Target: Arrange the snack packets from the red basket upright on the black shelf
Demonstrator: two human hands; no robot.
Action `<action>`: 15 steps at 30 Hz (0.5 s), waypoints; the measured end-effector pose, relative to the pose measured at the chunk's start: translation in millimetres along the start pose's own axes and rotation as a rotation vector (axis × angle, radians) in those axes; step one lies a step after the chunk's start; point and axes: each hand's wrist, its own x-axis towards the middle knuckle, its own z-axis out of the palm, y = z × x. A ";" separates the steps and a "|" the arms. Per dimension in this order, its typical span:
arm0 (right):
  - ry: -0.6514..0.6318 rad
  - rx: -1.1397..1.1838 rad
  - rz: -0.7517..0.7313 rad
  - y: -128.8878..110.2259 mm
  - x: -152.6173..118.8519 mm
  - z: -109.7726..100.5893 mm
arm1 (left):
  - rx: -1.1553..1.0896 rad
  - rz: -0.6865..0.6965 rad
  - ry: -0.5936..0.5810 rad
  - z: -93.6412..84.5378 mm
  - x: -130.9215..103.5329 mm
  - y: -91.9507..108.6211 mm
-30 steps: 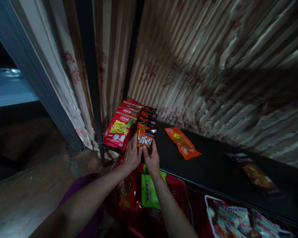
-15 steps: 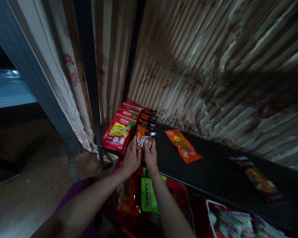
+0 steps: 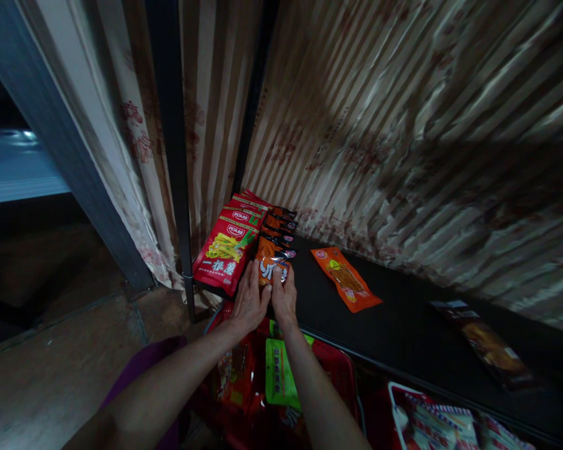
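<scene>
My left hand [image 3: 249, 300] and my right hand [image 3: 284, 296] lie side by side on the front packet of a row of orange-and-black snack packets [image 3: 274, 250], at the left end of a black shelf [image 3: 403, 331]. The fingers of both hands rest flat on that packet's lower edge. A stack of red packets [image 3: 228, 247] with a yellow picture leans just left of the row. A single orange packet [image 3: 346, 278] lies flat to the right of my hands.
A red basket [image 3: 338, 369] with a green packet [image 3: 279, 375] and other snacks sits below the shelf edge under my arms. A second basket of packets [image 3: 441, 425] stands lower right. A dark packet [image 3: 490, 350] lies far right. A striped curtain backs the shelf; a black post [image 3: 171, 156] rises at left.
Both hands have slid slightly forward over the front orange-and-black packet, pressing it back against its row. The view has shifted a little.
</scene>
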 end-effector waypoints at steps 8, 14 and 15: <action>-0.031 -0.050 0.017 -0.3 4.8 1.6 | -0.016 -0.019 0.014 1.8 2.4 -2.1; 0.218 0.116 -0.241 -57.9 -52.6 -40.1 | -0.043 -0.040 0.018 2.9 1.0 -1.6; 0.190 0.076 -0.273 -64.1 -67.5 -52.4 | -0.046 -0.043 0.022 2.6 0.7 -1.1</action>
